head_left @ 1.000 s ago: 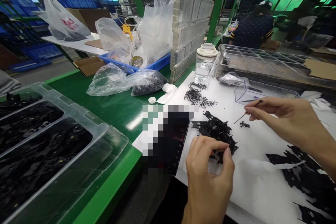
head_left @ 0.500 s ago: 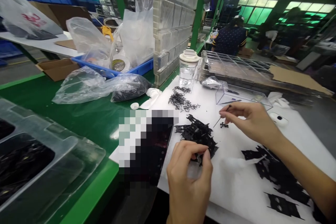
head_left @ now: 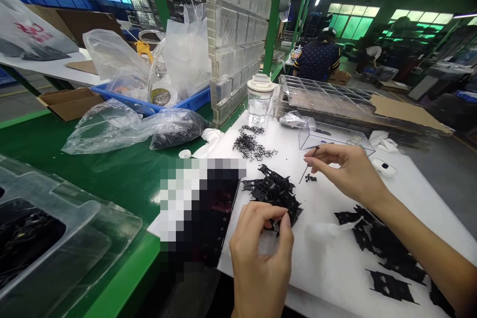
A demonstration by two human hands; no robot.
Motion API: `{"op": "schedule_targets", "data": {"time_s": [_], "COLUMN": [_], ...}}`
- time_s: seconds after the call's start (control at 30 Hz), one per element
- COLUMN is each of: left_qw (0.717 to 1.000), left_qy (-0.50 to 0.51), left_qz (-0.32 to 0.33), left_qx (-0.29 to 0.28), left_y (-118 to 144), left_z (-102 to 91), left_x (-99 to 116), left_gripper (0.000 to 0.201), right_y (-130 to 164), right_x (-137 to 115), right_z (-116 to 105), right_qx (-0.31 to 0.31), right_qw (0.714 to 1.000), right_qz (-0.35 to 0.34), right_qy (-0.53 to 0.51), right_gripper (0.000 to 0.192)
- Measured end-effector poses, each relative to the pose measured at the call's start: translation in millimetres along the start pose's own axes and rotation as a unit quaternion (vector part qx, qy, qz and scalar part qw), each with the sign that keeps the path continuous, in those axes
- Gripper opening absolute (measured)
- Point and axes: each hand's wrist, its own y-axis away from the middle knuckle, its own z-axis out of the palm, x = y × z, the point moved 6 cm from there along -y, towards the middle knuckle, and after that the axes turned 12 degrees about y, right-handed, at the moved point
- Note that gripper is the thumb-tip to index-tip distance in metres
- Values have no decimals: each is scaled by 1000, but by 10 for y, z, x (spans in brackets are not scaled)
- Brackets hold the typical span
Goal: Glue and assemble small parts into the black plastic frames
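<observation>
My left hand [head_left: 261,253] pinches a flat black plastic part [head_left: 274,223] at the near edge of a heap of such parts [head_left: 274,191] on the white mat [head_left: 335,258]. My right hand [head_left: 345,169] grips a thin dark tweezer-like tool [head_left: 307,164], its tip pointing down at a few tiny black bits [head_left: 310,178] on the mat. More flat black parts [head_left: 383,248] lie spread on the mat to the right, under my right forearm. A scatter of small black clips [head_left: 251,145] lies farther back.
A clear jar [head_left: 259,99], a small clear box [head_left: 335,136] and clear compartment trays [head_left: 335,97] stand behind. Plastic bags [head_left: 130,126] and a blue bin [head_left: 149,104] sit on the green bench at left; clear trays of black parts [head_left: 44,238] near left. Another person [head_left: 316,57] works beyond.
The view has swung right, so everything has slid left in the picture. My right hand with the tool has come closer to the tiny bits; my left hand keeps its pinch on the part.
</observation>
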Motion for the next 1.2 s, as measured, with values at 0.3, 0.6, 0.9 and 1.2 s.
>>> {"op": "schedule_targets", "data": {"time_s": [0.3, 0.6, 0.9, 1.2], "left_qw": [997, 997, 998, 998], "left_qy": [63, 74, 59, 65], "left_qz": [-22, 8, 11, 4], "left_qx": [33, 21, 22, 16], "left_y": [46, 35, 23, 41], "left_z": [-1, 24, 27, 45], "left_x": [24, 63, 74, 51], "left_gripper": [13, 10, 14, 18], "right_y": [119, 209, 195, 193], "right_x": [-40, -133, -81, -72], "right_z": [-185, 19, 27, 69], "right_qx": [13, -92, -84, -103], "right_qw": [993, 987, 987, 985], "right_qz": [18, -5, -9, -20], "right_qy": [-120, -133, -135, -140], "right_gripper": [30, 28, 25, 24]}}
